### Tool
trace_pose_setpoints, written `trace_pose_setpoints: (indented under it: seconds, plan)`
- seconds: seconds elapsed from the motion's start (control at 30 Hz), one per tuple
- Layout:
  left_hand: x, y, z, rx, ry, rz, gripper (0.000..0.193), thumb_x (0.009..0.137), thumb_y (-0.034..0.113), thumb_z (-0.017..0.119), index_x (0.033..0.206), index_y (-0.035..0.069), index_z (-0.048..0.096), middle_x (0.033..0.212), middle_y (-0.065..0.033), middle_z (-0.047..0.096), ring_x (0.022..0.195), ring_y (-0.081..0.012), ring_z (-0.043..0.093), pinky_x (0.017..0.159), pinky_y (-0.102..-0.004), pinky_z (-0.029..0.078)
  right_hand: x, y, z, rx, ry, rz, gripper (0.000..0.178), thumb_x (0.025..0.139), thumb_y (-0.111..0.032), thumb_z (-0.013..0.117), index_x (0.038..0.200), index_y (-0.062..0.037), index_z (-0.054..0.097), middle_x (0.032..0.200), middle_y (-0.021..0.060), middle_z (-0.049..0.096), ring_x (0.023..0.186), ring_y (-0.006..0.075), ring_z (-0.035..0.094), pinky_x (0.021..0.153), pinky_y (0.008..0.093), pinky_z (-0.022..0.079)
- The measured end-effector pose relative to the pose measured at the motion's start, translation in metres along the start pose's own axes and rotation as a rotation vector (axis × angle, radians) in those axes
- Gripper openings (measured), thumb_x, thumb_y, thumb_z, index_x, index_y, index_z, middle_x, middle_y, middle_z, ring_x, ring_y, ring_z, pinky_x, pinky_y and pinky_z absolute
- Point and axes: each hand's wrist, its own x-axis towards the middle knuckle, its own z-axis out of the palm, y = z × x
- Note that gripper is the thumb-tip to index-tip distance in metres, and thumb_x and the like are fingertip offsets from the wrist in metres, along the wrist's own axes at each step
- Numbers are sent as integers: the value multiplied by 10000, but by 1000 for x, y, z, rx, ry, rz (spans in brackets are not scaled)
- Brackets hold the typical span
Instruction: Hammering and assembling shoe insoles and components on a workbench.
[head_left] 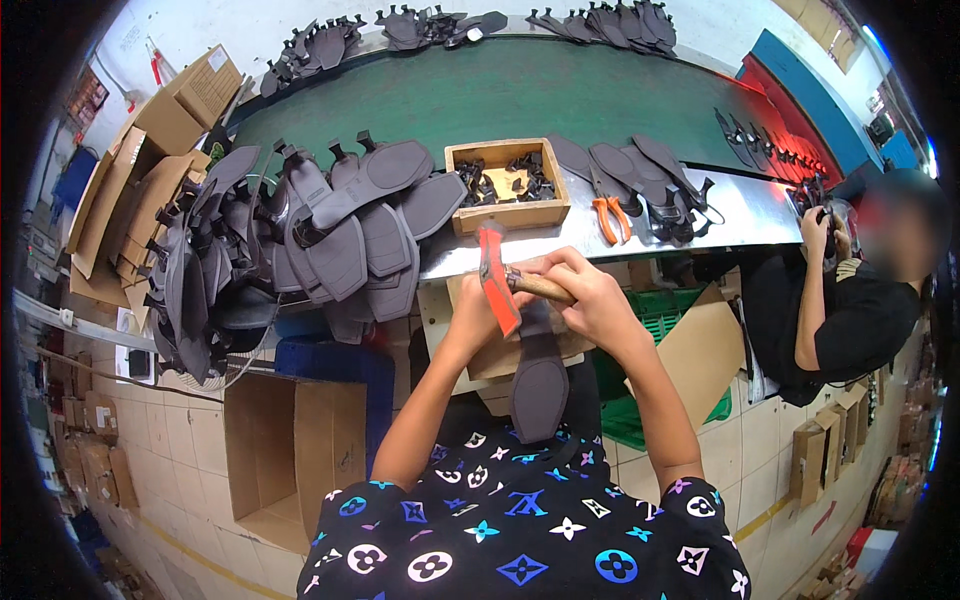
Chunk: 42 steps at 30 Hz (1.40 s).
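My right hand point(602, 308) is wrapped round the wooden handle of a hammer point(498, 285) with a red-painted head. Below the hammer, a dark grey sandal sole point(540, 392) reaches from between my hands toward my lap. It rests partly on a light work block point(490, 378) in front of me. My left hand point(472, 318) is at the sole's far end, closed, its fingers largely hidden behind the hammer head; what they pinch does not show. Just beyond my hands stands a wooden box point(512, 217) of small black parts.
Piled sandal soles point(385, 240) crowd the bench on the left. Orange-handled pliers point(611, 220) lie right of the box, beside more soles point(640, 175). Behind runs a green conveyor belt point(480, 95). A co-worker point(845, 310) sits at right. An open cardboard box point(265, 450) stands lower left.
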Motion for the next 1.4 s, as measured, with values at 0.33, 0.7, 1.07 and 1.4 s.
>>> trace_pose_setpoints:
  seconds: [0.33, 0.7, 1.07, 1.4]
  plan:
    - [-1, -1, -1, -260, -14, -134, 237, 831, 28, 745, 1066, 3, 755, 920, -35, 741, 784, -58, 636, 715, -229, 538, -56, -73, -27, 210, 241, 129, 448, 912, -30, 669, 1345, 1, 556, 969, 143, 657, 740, 188, 616, 694, 301, 514]
    - [-3, 0, -1, -219, -64, -200, 258, 819, 72, 757, 1073, 27, 761, 990, -51, 761, 888, -111, 683, 805, -271, 534, -87, -64, 4, 203, 335, 155, 448, 952, -33, 614, 1385, 5, 510, 1046, 234, 660, 857, 330, 668, 768, 348, 526]
    - [-12, -3, -6, 405, -120, 55, 1055, 784, 295, 818, 1539, -45, 166, 1297, -141, 648, 1275, -365, 519, 1109, -413, 369, -83, -117, -42, 301, 718, 58, 478, 1006, -141, 566, 1425, 48, 433, 764, 19, 521, 607, 84, 467, 532, 226, 409]
    - [-6, -5, -12, 482, -252, -50, 969, 802, 400, 762, 1515, -32, 268, 1354, -73, 624, 1356, -383, 454, 1177, -486, 262, -88, -104, -36, 446, 703, 122, 353, 955, -69, 632, 1270, 77, 569, 805, 105, 646, 676, 168, 624, 600, 319, 500]
